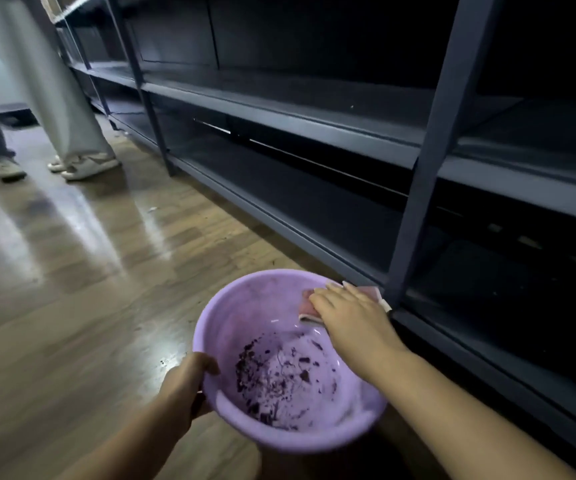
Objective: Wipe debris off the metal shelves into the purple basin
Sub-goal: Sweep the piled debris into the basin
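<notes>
A purple basin (pixel 245 320) with dark debris (pixel 272 375) on its bottom is held low beside the dark metal shelves (pixel 314 126). My left hand (pixel 189 382) grips the basin's near-left rim, thumb over the edge. My right hand (pixel 345 317) lies flat with straight fingers on a pink cloth (pixel 309 306), pressing it at the basin's far-right rim, where the rim meets the front edge of the lowest shelf (pixel 279 220). Most of the cloth is hidden under the hand.
A shelf upright (pixel 428 161) stands just right of my right hand. Two people's legs and shoes (pixel 82 164) stand on the glossy wooden floor (pixel 72 271) at the far left. Small specks lie on the floor near the basin.
</notes>
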The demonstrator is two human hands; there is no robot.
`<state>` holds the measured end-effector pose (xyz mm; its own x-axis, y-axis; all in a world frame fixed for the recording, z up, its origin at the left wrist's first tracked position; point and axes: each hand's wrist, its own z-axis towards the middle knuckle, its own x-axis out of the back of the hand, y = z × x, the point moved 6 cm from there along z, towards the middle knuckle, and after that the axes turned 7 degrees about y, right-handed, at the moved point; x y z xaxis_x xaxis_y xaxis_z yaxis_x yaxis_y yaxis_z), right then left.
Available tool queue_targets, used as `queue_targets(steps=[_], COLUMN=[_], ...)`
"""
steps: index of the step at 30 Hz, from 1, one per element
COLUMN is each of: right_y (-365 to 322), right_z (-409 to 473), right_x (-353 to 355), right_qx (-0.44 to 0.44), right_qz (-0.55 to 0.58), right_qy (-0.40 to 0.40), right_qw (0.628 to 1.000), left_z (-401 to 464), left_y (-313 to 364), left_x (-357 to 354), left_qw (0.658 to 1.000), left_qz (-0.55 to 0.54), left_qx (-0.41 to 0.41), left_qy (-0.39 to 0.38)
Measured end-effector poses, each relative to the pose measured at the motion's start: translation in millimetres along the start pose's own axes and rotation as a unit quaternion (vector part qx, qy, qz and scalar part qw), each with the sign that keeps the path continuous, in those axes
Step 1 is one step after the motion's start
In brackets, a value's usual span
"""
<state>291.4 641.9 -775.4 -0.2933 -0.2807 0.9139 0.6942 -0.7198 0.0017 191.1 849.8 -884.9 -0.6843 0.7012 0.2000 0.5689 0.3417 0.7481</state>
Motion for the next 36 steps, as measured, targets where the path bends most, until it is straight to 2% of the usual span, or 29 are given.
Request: queue_targets(steps=[3, 5, 9, 11, 13, 14, 15, 17, 18, 20, 22, 23, 25, 28, 30, 32, 35, 36], right_y=[-3, -1, 8, 11, 15, 16, 19, 24, 25, 34, 51, 59, 79, 101, 109, 113, 125, 129], right_z=[-10, -18, -36, -41, -46, -49, -52, -62, -68, -77, -91, -100, -126, -175, -210, -244, -274, -283], right_x=[-5, 1, -5, -3, 2, 6, 7, 11, 17, 24, 45, 55, 68, 97, 110, 128, 160, 171], right_qx=[-0.019, -0.067, -0.136, -0.148, -0.152, -0.156, -0.161, -0.176, -0.184, -0.208, -0.261, -0.29, -0.32, -0.373, -0.395, -0.395, -0.404, -0.415], right_qz=[0.005, 0.027, 0.063, 0.047, 0.03, 0.016, 0.0, -0.009, -0.014, -0.047, -0.042, -0.043, -0.067, -0.117, -0.144, -0.181, -0.202, -0.209], right_qy=[0.012, 0.013, -0.058, -0.066, -0.066, -0.076, -0.08, -0.083, -0.08, -0.038, 0.013, -0.001, -0.017, -0.027, -0.044, -0.09, -0.122, -0.126], right_qw=[1.0, 0.997, 0.987, 0.986, 0.986, 0.985, 0.984, 0.981, 0.98, 0.976, 0.964, 0.956, 0.945, 0.92, 0.906, 0.896, 0.884, 0.877], left_z=[26, 35, 32, 38, 78, 78, 73, 6, -39, -94, -124, -143, -186, -240, -262, -280, -305, -314], left_y=[-25, -37, -45, -48, -55, -46, -32, 12, 35, 56, 60, 60, 58, 23, -16, -54, -70, -72], left_x=[5, 7, 6, 13, 24, 27, 24, -5, -30, -82, -134, -159, -204, -252, -267, -279, -291, -295], left_qw=[0.999, 0.998, 0.997, 0.998, 0.979, 0.955, 0.914, 0.811, 0.756, 0.643, 0.559, 0.526, 0.502, 0.548, 0.548, 0.504, 0.426, 0.413], left_qz=[-0.028, -0.044, -0.057, -0.007, 0.141, 0.228, 0.321, 0.476, 0.511, 0.571, 0.608, 0.619, 0.587, 0.522, 0.518, 0.532, 0.531, 0.52], left_qx=[0.026, 0.035, 0.038, 0.009, -0.07, -0.109, -0.173, -0.302, -0.389, -0.509, -0.563, -0.579, -0.628, -0.635, -0.623, -0.631, -0.68, -0.692], left_qy=[0.028, 0.033, 0.041, 0.068, 0.128, 0.156, 0.177, 0.159, 0.125, 0.043, -0.046, -0.069, -0.096, -0.157, -0.207, -0.254, -0.272, -0.281])
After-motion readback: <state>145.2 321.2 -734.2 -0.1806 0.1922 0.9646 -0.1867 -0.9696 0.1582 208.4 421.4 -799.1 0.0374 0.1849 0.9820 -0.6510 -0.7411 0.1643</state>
